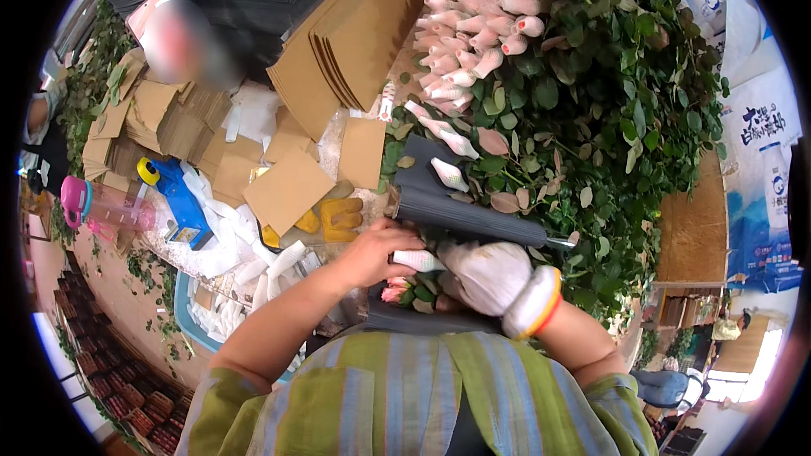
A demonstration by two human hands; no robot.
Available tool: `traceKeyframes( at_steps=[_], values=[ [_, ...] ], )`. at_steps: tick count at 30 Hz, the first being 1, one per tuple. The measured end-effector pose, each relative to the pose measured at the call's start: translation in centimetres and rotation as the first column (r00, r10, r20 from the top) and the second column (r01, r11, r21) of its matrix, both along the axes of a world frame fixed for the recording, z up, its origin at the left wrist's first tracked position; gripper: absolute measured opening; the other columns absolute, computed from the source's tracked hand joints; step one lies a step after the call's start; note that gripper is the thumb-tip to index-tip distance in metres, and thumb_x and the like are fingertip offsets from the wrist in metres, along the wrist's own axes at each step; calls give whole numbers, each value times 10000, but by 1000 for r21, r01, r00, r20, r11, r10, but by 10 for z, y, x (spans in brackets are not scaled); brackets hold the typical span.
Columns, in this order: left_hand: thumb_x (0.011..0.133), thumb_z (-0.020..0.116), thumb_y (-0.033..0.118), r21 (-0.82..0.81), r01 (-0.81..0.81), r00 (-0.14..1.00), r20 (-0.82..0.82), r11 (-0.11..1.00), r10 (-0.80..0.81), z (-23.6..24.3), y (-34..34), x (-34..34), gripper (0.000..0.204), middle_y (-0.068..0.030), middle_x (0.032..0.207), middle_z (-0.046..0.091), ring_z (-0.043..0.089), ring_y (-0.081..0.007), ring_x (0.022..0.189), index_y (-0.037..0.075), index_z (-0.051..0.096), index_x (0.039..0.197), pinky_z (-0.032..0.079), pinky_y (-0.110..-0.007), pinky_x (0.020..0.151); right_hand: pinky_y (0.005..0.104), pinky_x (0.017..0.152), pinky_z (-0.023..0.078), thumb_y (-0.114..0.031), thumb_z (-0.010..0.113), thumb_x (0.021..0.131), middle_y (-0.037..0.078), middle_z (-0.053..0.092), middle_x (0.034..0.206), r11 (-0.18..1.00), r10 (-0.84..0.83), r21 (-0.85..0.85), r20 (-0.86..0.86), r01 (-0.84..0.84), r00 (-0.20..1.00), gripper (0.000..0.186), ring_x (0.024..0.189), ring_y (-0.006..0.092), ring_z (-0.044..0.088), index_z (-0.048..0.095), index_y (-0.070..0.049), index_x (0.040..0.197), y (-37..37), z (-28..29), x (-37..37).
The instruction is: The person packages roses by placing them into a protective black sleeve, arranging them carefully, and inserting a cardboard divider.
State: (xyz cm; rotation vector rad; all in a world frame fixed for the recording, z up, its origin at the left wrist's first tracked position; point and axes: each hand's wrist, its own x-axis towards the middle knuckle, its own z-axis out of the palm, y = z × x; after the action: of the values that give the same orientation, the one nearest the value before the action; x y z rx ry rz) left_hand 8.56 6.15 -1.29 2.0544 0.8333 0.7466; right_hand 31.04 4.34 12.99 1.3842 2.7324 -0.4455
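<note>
My bare left hand (378,252) pinches a rose bud wrapped in a white net sleeve (418,261), close to my chest. My right hand (490,274), in a white work glove with a red and yellow cuff, grips the leafy stems of a small bunch of pink roses (405,290) just below the bud. A dark grey corrugated wrapping sheet (465,207) lies under and behind both hands, with one sleeved rose (449,174) lying on it.
A big heap of sleeved pink roses (486,17) with green leaves (608,135) fills the upper right. Cardboard sheets (355,42), yellow gloves (338,218), a blue tape dispenser (173,194) and a pink bottle (106,205) lie left. Another person (182,46) works at the back.
</note>
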Motion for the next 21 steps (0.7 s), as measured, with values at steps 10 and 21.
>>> traceKeyframes(
  at_steps=[10, 21],
  values=[
    [785, 762, 364, -42, 10, 1000, -1, 999, -10, 0, 0, -2, 404, -87, 1127, 684, 539, -318, 1117, 143, 704, 1118, 436, -432, 985, 441, 506, 498, -217, 660, 820, 123, 629, 728, 991, 48, 125, -45, -42, 998, 123, 573, 310, 636, 630, -99, 844, 1, -38, 1],
    [1016, 457, 268, -84, 49, 998, -36, 995, -53, -1, 5, -2, 314, -92, 1190, 679, 570, -302, 1122, 120, 695, 1157, 400, -395, 1018, 409, 493, 504, -200, 675, 773, 85, 637, 646, 997, -63, -12, 306, 70, 950, 100, 571, 267, 655, 648, -104, 770, -15, 53, 44]
  ],
)
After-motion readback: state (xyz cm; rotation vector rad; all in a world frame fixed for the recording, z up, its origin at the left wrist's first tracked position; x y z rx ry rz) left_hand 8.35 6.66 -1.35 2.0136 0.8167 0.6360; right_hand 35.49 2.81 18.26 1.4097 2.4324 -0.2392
